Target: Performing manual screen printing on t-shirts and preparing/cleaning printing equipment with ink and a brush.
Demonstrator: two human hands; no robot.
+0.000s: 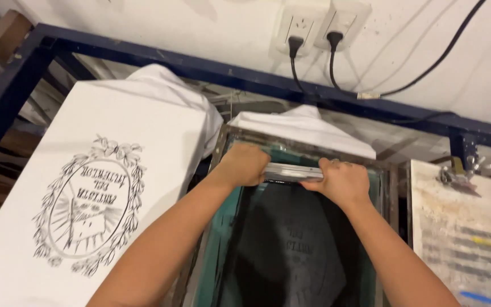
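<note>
Over the green screen frame (223, 239), left hand (244, 164) and right hand (341, 182) have fingers clenched around the squeegee (291, 171).

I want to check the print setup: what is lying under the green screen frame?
Under the screen frame, white fabric sticks out at its far edge. Ink and both hands on the squeegee cover the rest.

- The light is bright and even, falling from above; the white wall (200, 34) and the white shirt (115, 142) at the left look nearly washed out.
- My left hand (242, 165) and right hand (339, 182) are slightly soft with motion blur, my forearms more so.
- The metal squeegee handle (292, 171) shows a pale glare.
- Under my arms the screen (291, 244) lies in deep shadow.
- The blue frame (143, 57) bends a little toward the picture's edges.
</note>
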